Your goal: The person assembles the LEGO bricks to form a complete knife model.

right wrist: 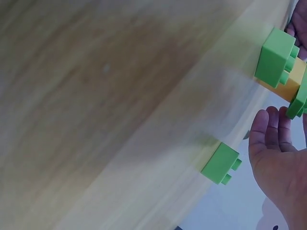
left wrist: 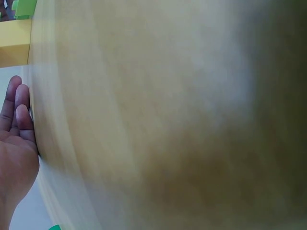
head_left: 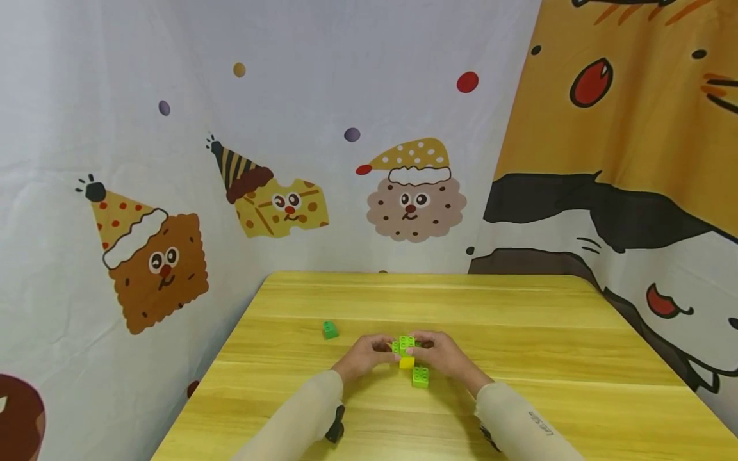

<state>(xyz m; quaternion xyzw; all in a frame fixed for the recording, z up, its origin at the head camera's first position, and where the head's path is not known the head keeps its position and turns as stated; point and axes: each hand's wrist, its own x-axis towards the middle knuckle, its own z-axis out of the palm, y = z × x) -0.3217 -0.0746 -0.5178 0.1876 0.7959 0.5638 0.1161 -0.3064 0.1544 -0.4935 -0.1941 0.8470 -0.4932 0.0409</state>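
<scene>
Both hands meet over a small stack of toy building bricks on the table. A light green brick (head_left: 407, 344) sits above a yellow brick (head_left: 407, 363), with more green studs partly hidden beside it. My left hand (head_left: 366, 355) pinches the stack's left side, its thumb near the front. Opposite it, my right hand (head_left: 442, 353) grips the right side, with the thumb against the light green brick. In the right wrist view, its fingers reach a green piece (right wrist: 298, 99). A loose light green brick (head_left: 420, 376) stands just in front of the stack.
A darker green sloped brick (head_left: 330, 330) lies on the wooden table (head_left: 490, 307), left of and beyond the hands. Near the right hand, the right wrist view shows a separate green brick (right wrist: 220, 163). A patterned curtain (head_left: 323, 96) hangs behind the table.
</scene>
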